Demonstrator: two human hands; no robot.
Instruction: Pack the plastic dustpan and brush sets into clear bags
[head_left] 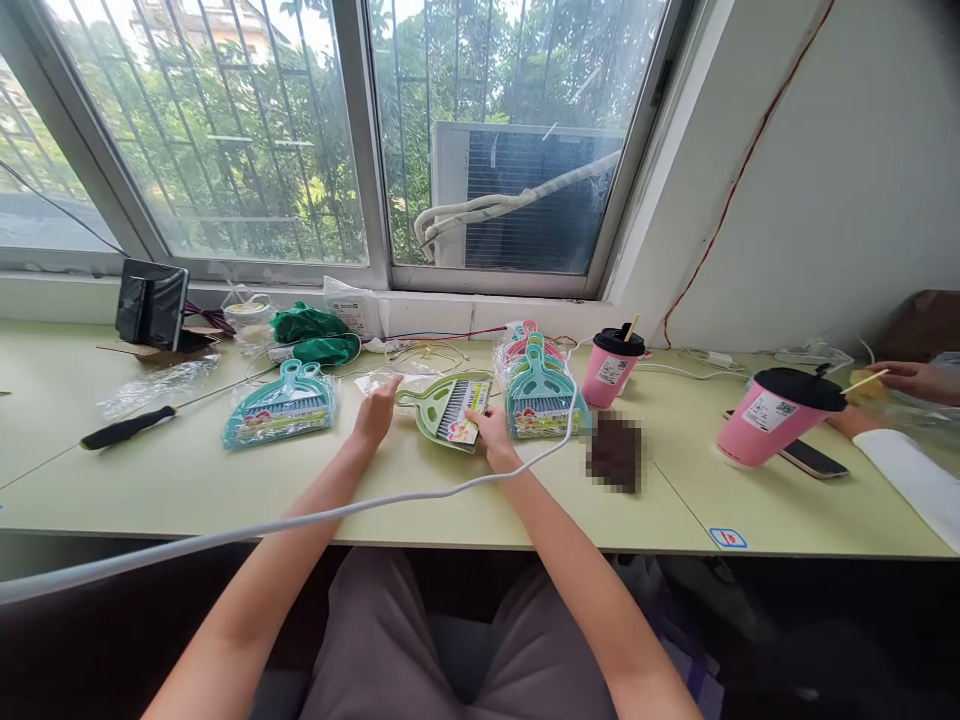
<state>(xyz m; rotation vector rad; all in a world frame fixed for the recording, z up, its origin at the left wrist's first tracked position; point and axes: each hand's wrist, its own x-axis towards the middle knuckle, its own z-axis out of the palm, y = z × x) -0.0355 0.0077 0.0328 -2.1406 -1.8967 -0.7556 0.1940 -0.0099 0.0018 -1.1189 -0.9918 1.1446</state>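
Observation:
Over the table's middle is a green dustpan [427, 411] with a small grey-bristled brush [454, 408] and a printed card in it. My right hand [493, 436] grips the set's right edge, its thumb over the card. Beside the handle's left end, my left hand [376, 411] is closed, with the fingertips near a clear plastic bag [409, 374]; what it pinches is hidden. A wrapped blue-green dustpan set [281, 408] lies to the left. Right of my right hand are stacked wrapped sets, a blue-green one [538, 390] in front and pink behind.
A white cable [420, 496] crosses in front of my forearms. Pink cups [609, 372] [769, 422] stand to the right, near a phone [814, 458] and another person's sleeve [911, 475]. A black-handled tool [127, 428] and a tablet [152, 304] are at left.

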